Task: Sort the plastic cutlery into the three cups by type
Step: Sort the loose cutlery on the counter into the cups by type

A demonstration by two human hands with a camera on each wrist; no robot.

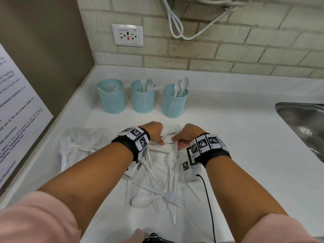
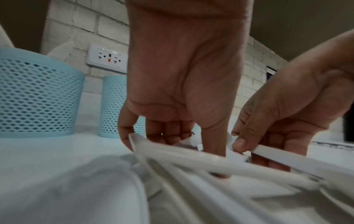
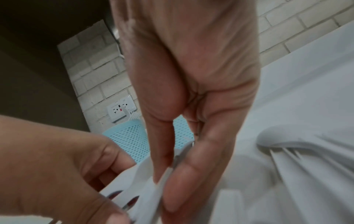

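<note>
white tabletop point(image 1: 228, 130) under a brick wall, three blue mesh cups point(image 1: 142, 97) lined up at the back probably for easy dropping, while both hands work the cutlery pile point(image 1: 163, 183) up front: right hand point(image 1: 184, 135) fingers pinched on a white handle point(image 3: 162, 180), left hand point(image 1: 155, 131) fingers curled on another piece.

Fingertips of left hand point(image 1: 155, 132) and right hand point(image 1: 185, 136) hidden behind knuckles in head view. Cutlery pile point(image 1: 157, 181) partly covered by both forearms. Sink point(image 1: 301, 120) cut off at right edge. Wall notice point(image 1: 15, 109) text too blurred to read. Foreground handles point(image 2: 220, 181) blurred in left wrist view.
</note>
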